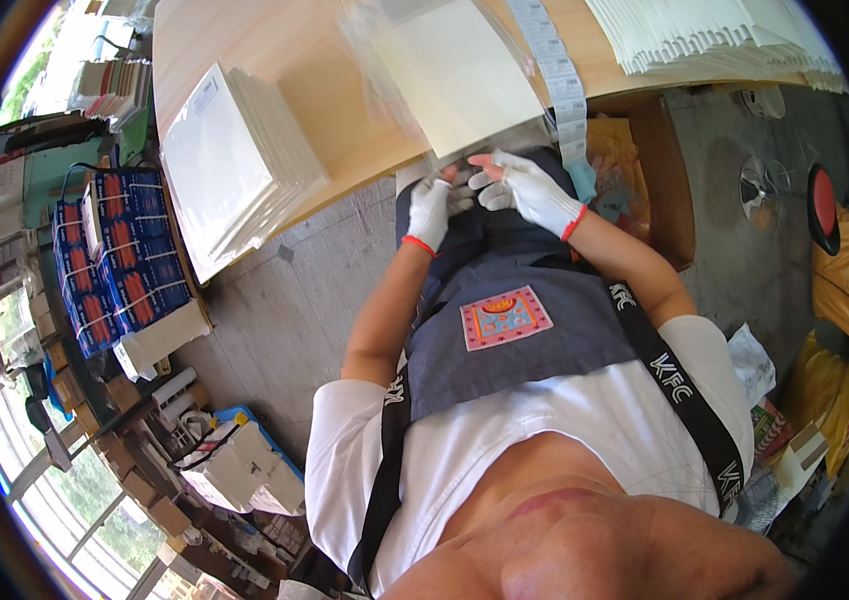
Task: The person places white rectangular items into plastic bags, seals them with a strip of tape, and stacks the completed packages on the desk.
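My left hand (pixel 432 208) and my right hand (pixel 532 190) are close together over my lap, just in front of the table edge. Both wear white knit gloves with red cuffs and bare tips on some fingers. On the right hand the forefinger stretches left and the other fingers curl loosely apart, with nothing visible between them. Motion smears the left fingers, and whether they pinch anything cannot be made out. Just beyond the hands, cream flat sheets (pixel 464 85) in clear plastic overhang the table edge. A strip of printed labels (pixel 556 90) hangs down beside them.
On the table (pixel 344 110), a stack of white sheets in clear sleeves (pixel 229 165) lies left and a thick white stack (pixel 709 35) far right. Below the table stands a cardboard box (pixel 674 190). Blue patterned bags (pixel 124 255) stand left; a small fan (pixel 759 185) is right.
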Demonstrator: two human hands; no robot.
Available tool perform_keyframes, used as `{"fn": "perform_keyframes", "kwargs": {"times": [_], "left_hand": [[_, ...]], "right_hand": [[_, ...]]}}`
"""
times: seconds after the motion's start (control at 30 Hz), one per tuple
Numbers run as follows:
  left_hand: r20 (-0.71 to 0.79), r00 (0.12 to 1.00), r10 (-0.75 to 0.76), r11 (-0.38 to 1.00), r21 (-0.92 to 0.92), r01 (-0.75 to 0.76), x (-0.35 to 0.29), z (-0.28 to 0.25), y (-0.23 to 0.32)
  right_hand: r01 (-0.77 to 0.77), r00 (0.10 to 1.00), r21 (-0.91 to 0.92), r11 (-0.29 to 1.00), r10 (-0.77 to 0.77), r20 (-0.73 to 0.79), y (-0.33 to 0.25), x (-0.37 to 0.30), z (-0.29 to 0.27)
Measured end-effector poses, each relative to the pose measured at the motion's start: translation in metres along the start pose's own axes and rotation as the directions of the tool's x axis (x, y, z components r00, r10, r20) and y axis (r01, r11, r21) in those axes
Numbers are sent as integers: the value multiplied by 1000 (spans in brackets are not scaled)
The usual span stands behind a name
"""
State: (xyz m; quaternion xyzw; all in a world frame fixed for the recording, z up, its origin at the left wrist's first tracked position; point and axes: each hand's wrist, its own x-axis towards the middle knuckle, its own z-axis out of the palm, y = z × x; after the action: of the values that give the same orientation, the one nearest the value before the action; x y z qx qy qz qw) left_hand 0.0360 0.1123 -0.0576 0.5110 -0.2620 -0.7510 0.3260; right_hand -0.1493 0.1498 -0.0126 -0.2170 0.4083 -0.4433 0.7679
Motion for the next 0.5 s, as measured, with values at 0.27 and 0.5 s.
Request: {"fn": "perform_keyframes", "kwargs": {"times": [0.27,0.5], "left_hand": [[-49,998,27,967,253,-13,-4,-27,18],[-66,998,-6,997,80,11,-1,-28,17]], "right_hand": [[257,880,-931,-260,-336,336,6,45,29],[426,746,-803,-417,-340,572,8,57,28]]}}
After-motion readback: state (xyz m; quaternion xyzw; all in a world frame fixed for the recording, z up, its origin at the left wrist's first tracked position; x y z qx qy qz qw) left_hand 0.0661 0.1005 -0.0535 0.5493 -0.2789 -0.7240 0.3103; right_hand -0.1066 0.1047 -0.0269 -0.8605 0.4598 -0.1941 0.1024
